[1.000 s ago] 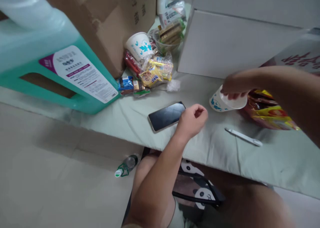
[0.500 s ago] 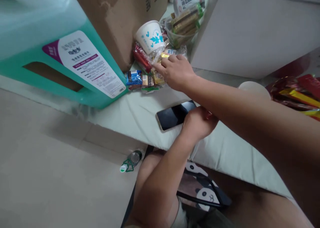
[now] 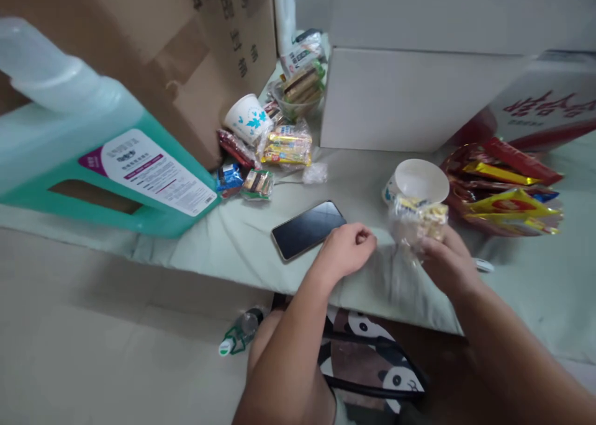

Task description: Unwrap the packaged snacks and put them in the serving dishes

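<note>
My right hand [image 3: 449,260] is closed on a clear-wrapped snack packet [image 3: 421,220] with pale yellow contents. The packet is blurred by motion and overlaps the near rim of a white paper cup [image 3: 421,180]. My left hand [image 3: 349,248] rests on the cloth with its fingers curled in; nothing shows in it. Just beside that wrist lies a smartphone [image 3: 307,229], its dark screen facing up. Farther back is a pile of wrapped snacks: a yellow packet [image 3: 286,149], a blue packet [image 3: 230,178] and a dark red packet [image 3: 237,147]. A leaf-printed paper cup [image 3: 249,120] tilts on the pile.
A large green liquid jug [image 3: 158,208] and a cardboard box [image 3: 195,59] stand on the left. A white box [image 3: 391,96] is behind. Several bright snack packets [image 3: 512,189] fill a reddish holder at right. A plastic bottle [image 3: 246,326] is below the table edge.
My right hand has left the snack pile and moved right and nearer, carrying a clear-wrapped packet to the right-hand cup. My left hand stays by the phone. The view has shifted to the right.
</note>
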{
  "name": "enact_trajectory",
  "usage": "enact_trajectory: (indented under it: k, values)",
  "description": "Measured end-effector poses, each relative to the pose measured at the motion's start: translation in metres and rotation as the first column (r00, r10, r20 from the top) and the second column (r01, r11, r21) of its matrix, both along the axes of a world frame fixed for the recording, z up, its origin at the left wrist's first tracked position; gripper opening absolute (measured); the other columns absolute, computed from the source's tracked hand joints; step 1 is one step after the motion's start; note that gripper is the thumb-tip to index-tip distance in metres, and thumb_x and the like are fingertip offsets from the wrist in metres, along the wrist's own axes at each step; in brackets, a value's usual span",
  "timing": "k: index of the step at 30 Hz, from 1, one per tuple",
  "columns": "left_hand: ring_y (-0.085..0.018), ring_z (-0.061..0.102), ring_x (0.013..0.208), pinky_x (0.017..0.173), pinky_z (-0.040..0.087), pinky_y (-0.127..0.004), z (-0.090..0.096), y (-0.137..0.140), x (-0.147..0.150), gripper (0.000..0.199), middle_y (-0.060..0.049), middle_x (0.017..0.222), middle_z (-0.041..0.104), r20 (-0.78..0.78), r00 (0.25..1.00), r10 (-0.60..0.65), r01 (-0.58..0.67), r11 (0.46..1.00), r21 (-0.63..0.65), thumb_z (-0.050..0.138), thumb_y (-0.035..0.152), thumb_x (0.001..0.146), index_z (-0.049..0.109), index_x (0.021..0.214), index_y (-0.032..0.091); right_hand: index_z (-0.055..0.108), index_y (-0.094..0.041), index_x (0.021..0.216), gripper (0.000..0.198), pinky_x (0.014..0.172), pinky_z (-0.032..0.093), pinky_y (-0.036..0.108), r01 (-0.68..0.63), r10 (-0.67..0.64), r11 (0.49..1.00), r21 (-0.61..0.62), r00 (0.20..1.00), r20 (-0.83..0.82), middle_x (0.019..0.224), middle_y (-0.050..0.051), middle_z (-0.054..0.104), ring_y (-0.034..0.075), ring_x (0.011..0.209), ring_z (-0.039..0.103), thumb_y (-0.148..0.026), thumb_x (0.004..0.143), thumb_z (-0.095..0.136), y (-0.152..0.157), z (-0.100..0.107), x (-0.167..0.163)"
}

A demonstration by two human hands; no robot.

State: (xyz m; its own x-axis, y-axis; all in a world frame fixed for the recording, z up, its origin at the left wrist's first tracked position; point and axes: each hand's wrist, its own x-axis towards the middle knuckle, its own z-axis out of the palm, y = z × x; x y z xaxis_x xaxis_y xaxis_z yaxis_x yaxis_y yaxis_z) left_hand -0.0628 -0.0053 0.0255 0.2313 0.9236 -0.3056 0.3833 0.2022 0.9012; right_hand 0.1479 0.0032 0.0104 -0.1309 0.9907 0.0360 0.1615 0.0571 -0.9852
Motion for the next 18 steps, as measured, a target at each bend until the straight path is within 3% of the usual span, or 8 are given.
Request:
enact_trajectory:
  k: [2, 4, 6, 8, 11, 14, 16, 18]
  values:
    - [-0.021, 0.069, 0.090, 0.085, 0.052, -0.034, -0.004, 0.001, 0.010, 0.020, -0.010, 0.097, 0.076, 0.137, 0.990, 0.036, -0.030, 0.999, -0.045, 0.061, 0.035, 0.089, 0.070, 0.093, 0.017, 0.067, -0.026, 0.097, 0.046, 0.068, 0.058, 0.039, 0.038, -0.073, 0.983, -0.177, 0.978, -0.193, 0.087, 0.006, 0.073, 0.025, 0.077, 0.070, -0.063, 0.072, 0.076, -0.015, -0.021, 0.017]
    - [-0.022, 0.069, 0.104, 0.094, 0.052, -0.035, -0.008, 0.003, 0.023, 0.031, -0.014, 0.117, 0.075, 0.326, 0.943, 0.065, -0.032, 0.994, -0.105, 0.068, 0.036, 0.087, 0.068, 0.109, 0.015, 0.069, -0.026, 0.099, 0.056, 0.069, 0.060, 0.040, 0.015, -0.109, 0.958, -0.285, 0.943, -0.316, 0.087, 0.007, 0.074, 0.026, 0.078, 0.071, -0.068, 0.064, 0.080, -0.021, -0.033, 0.022]
    - [-0.023, 0.068, 0.113, 0.100, 0.051, -0.035, -0.011, 0.005, 0.037, 0.041, -0.014, 0.126, 0.072, 0.483, 0.874, 0.044, 0.031, 0.989, -0.146, 0.074, 0.035, 0.083, 0.066, 0.117, 0.015, 0.071, -0.026, 0.106, 0.064, 0.076, 0.061, 0.042, -0.021, -0.109, 0.946, -0.325, 0.919, -0.378, 0.096, 0.009, 0.077, 0.028, 0.084, 0.073, -0.072, 0.063, 0.079, -0.020, -0.038, 0.022]
    - [-0.023, 0.068, 0.111, 0.099, 0.051, -0.035, -0.014, 0.009, 0.049, 0.042, -0.011, 0.120, 0.074, 0.565, 0.824, 0.037, 0.075, 0.982, -0.173, 0.078, 0.037, 0.080, 0.069, 0.115, 0.016, 0.071, -0.024, 0.107, 0.061, 0.081, 0.061, 0.042, -0.025, -0.098, 0.947, -0.321, 0.928, -0.361, 0.101, 0.010, 0.077, 0.029, 0.090, 0.073, -0.071, 0.068, 0.077, -0.016, -0.037, 0.022]
    - [-0.021, 0.068, 0.098, 0.092, 0.051, -0.033, -0.016, 0.014, 0.062, 0.043, -0.007, 0.105, 0.077, 0.600, 0.790, 0.126, 0.020, 0.973, -0.231, 0.083, 0.043, 0.075, 0.072, 0.106, 0.016, 0.071, -0.022, 0.103, 0.051, 0.085, 0.059, 0.040, 0.022, -0.068, 0.978, -0.209, 0.974, -0.217, 0.103, 0.010, 0.077, 0.027, 0.094, 0.073, -0.065, 0.076, 0.076, -0.012, -0.032, 0.029]
    - [-0.018, 0.068, 0.090, 0.084, 0.051, -0.030, -0.016, 0.019, 0.070, 0.045, -0.005, 0.097, 0.076, 0.631, 0.748, 0.205, -0.018, 0.957, -0.290, 0.088, 0.043, 0.068, 0.072, 0.101, 0.016, 0.070, -0.022, 0.106, 0.040, 0.079, 0.058, 0.036, 0.090, -0.090, 0.996, -0.006, 0.996, 0.018, 0.100, 0.008, 0.078, 0.023, 0.085, 0.072, -0.055, 0.085, 0.071, -0.016, -0.023, 0.043]
    - [-0.016, 0.068, 0.086, 0.079, 0.052, -0.027, -0.016, 0.020, 0.072, 0.051, -0.003, 0.096, 0.075, 0.650, 0.709, 0.274, -0.054, 0.940, -0.336, 0.091, 0.041, 0.063, 0.070, 0.103, 0.018, 0.070, -0.022, 0.103, 0.026, 0.074, 0.056, 0.034, 0.141, -0.174, 0.978, 0.153, 0.958, 0.228, 0.091, 0.006, 0.077, 0.020, 0.077, 0.069, -0.043, 0.091, 0.063, -0.021, -0.019, 0.055]
    - [-0.015, 0.069, 0.085, 0.077, 0.054, -0.026, -0.015, 0.020, 0.073, 0.058, -0.001, 0.098, 0.075, 0.652, 0.674, 0.347, -0.113, 0.921, -0.373, 0.093, 0.038, 0.060, 0.067, 0.108, 0.020, 0.070, -0.021, 0.101, 0.019, 0.077, 0.055, 0.035, 0.151, -0.286, 0.935, 0.321, 0.856, 0.430, 0.089, 0.007, 0.075, 0.021, 0.080, 0.068, -0.033, 0.092, 0.058, -0.026, -0.018, 0.068]
